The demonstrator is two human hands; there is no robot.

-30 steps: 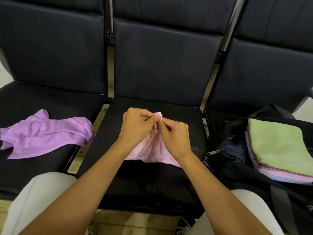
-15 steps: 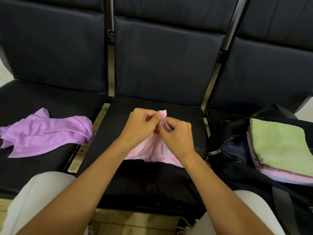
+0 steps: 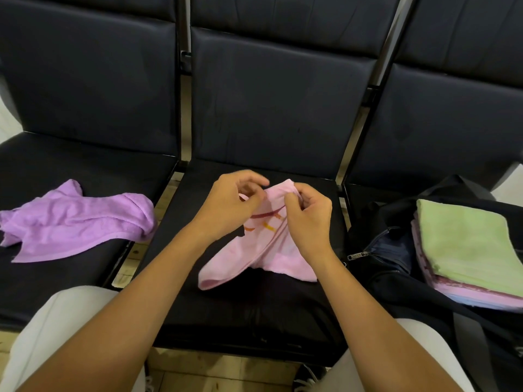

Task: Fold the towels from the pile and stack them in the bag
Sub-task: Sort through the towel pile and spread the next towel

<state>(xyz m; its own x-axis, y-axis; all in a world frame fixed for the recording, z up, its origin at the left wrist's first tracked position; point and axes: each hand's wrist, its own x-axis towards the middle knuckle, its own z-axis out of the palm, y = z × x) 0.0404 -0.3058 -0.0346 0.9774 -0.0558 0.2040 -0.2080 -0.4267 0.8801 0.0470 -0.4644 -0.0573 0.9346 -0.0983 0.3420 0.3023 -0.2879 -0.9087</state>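
A: Where is the towel in work?

B: The pale pink terry towel with red and orange marks (image 3: pixel 261 250) lies crumpled on the middle black padded seat (image 3: pixel 254 312). The left hand (image 3: pixel 230 206) and the right hand (image 3: pixel 307 219), close together, both pinch its far edge.

A: How much is finished?

B: A stack of folded towels, green on top, (image 3: pixel 464 247) already sits in the black zip bag (image 3: pixel 382 258) on the right. The pink one is not folded yet, and a crumpled purple towel (image 3: pixel 76 219) waits on the left seat.
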